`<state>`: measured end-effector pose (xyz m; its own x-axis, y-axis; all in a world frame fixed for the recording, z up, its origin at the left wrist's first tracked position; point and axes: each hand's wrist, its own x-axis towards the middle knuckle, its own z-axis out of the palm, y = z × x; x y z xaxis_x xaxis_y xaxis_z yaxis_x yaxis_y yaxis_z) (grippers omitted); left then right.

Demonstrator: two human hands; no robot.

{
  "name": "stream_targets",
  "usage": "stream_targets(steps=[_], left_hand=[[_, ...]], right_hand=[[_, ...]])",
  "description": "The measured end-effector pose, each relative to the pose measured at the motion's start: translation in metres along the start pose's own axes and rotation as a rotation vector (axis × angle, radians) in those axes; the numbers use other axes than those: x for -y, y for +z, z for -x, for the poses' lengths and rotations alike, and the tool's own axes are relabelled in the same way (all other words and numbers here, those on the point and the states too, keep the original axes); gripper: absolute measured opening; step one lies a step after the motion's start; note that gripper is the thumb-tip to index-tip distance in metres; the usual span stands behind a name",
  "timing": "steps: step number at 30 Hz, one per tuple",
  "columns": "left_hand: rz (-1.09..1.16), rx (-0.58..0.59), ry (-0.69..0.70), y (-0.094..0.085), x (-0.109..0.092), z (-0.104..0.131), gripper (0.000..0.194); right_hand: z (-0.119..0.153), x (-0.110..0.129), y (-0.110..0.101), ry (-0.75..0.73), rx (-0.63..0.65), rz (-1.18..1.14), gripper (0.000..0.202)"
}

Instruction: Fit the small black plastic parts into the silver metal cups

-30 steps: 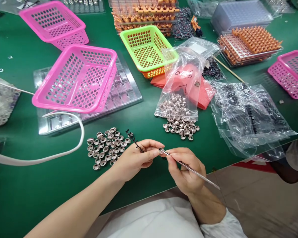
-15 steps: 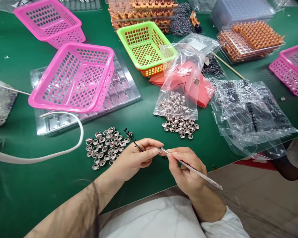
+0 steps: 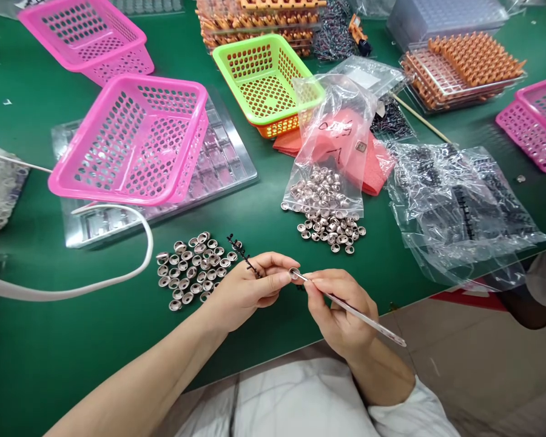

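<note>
Between thumb and fingers, my left hand (image 3: 255,288) pinches a small round metal cup (image 3: 293,274). A black toothed strip (image 3: 244,257) sticks out behind the same hand. My right hand (image 3: 343,309) is closed on a thin metal tool (image 3: 368,321), whose tip touches the cup. Left of my left hand lies a spread of metal cups (image 3: 191,271). Beyond my hands, more metal cups (image 3: 331,230) spill from a clear plastic bag (image 3: 337,145) lying over a red cloth (image 3: 373,173).
A pink basket (image 3: 131,139) sits on a clear tray (image 3: 230,155) at the left, near a white cable (image 3: 149,243). Behind are a green basket (image 3: 264,79) and orange parts (image 3: 477,57). Bagged black parts (image 3: 464,206) lie at the right.
The view has shifted very slightly. Both hands keep the same hold, and dark strands that crossed the left forearm no longer show there.
</note>
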<state>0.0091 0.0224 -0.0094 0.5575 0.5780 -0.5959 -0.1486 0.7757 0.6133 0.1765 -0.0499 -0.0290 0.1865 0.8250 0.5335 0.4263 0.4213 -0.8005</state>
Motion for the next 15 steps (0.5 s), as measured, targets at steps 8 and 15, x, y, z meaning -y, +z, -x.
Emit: stream_targets(steps=[8,15], left_hand=[[-0.016,0.026,-0.002,-0.0031,0.0019,-0.0007,0.027],[-0.023,0.019,-0.001,-0.0017,0.0006,0.0006,0.028]], right_hand=[[-0.0025,0.0018,0.0000,-0.015,0.019,0.007,0.029],[-0.0027,0.0020,-0.0001,-0.019,0.028,0.020,0.027]])
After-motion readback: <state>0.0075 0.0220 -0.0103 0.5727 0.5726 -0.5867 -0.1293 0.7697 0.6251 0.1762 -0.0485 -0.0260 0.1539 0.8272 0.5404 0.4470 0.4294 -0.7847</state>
